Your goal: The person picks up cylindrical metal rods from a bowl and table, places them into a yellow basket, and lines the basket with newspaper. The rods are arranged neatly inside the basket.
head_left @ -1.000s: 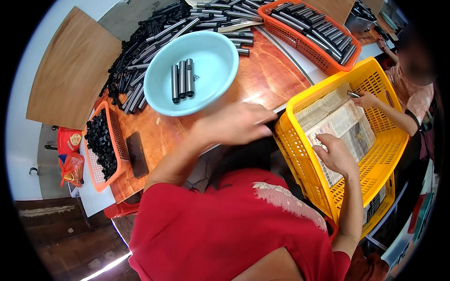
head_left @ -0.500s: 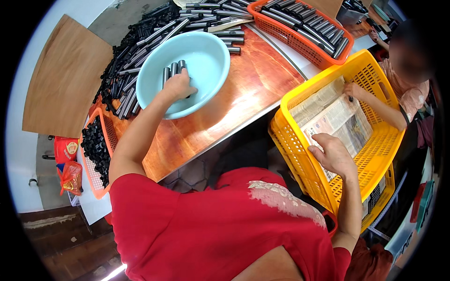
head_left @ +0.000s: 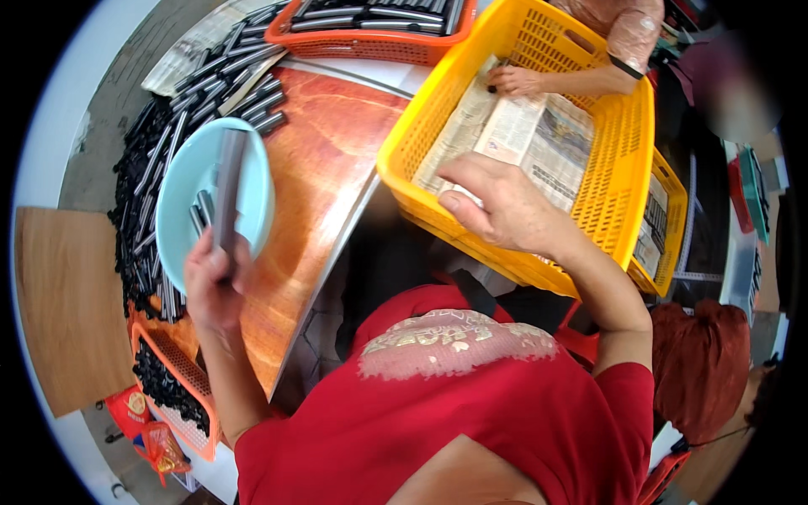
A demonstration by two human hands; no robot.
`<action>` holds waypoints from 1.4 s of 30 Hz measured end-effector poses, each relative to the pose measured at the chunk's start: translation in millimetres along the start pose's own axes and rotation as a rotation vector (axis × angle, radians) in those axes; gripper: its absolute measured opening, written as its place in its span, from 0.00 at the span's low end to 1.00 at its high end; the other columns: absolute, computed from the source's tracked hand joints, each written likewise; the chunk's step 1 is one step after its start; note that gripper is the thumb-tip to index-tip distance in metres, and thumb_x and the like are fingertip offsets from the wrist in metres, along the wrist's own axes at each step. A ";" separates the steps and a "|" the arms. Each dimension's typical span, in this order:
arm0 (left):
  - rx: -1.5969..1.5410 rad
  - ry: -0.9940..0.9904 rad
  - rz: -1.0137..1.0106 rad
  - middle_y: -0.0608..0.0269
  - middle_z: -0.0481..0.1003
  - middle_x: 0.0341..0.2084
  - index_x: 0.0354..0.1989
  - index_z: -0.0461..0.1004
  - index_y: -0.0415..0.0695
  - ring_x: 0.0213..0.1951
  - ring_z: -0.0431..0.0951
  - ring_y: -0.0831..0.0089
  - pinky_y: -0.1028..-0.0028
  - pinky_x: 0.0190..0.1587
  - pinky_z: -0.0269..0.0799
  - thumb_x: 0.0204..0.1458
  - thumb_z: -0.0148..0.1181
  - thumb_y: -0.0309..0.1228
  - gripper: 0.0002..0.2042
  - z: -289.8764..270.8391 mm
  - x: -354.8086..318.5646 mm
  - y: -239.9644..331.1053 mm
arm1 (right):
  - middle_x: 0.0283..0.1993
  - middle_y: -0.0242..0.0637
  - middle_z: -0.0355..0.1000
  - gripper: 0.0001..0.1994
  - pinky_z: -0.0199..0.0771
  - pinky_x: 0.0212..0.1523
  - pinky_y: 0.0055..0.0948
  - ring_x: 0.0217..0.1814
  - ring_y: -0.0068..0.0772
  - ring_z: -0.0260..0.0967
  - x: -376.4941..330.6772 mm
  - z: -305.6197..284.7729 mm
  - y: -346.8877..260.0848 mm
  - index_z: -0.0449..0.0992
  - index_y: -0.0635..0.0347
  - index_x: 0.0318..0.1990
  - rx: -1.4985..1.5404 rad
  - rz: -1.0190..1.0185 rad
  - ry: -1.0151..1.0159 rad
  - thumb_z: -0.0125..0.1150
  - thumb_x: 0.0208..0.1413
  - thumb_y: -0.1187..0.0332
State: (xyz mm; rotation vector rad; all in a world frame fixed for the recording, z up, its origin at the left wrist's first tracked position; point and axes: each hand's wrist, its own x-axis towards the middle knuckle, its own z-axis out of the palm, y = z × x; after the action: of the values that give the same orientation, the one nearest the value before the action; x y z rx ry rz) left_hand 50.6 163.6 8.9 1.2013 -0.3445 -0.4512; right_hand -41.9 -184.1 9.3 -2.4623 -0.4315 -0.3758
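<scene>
My left hand (head_left: 215, 286) grips a bundle of dark grey tubes (head_left: 227, 189) and holds it lifted over the light blue bowl (head_left: 181, 181). A few more tubes lie inside that bowl. My right hand (head_left: 497, 202) rests with spread fingers on the newspaper (head_left: 539, 139) that lines the yellow basket (head_left: 623, 168). Another person's hand (head_left: 513, 80) presses on the same newspaper from the far side.
A large heap of black tubes (head_left: 147, 151) lies on the wooden table (head_left: 328, 160) beyond the bowl. An orange basket (head_left: 370, 29) with tubes stands at the far edge, a smaller orange basket (head_left: 172, 379) of black parts at my left. A second yellow basket (head_left: 661, 236) lies behind the first.
My left hand reached into the bowl, closed on several tubes and lifted them out. The view has swung nearer to the yellow basket, where my right hand stays on the newspaper.
</scene>
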 end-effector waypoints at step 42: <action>0.870 -0.211 0.535 0.61 0.67 0.12 0.29 0.74 0.36 0.14 0.69 0.70 0.74 0.18 0.63 0.47 0.65 0.33 0.12 139.2 51.6 -83.1 | 0.11 0.50 0.54 0.28 0.62 0.24 0.41 0.16 0.42 0.59 0.3 -9.0 25.5 0.64 0.69 0.17 0.271 0.547 0.171 0.34 0.63 0.56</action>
State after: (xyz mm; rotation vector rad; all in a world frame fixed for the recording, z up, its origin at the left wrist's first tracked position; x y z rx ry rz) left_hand 14.9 0.3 -23.1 1.8198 -1.0880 0.0729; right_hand -33.2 -209.0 3.3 -2.1484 0.2501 -0.2704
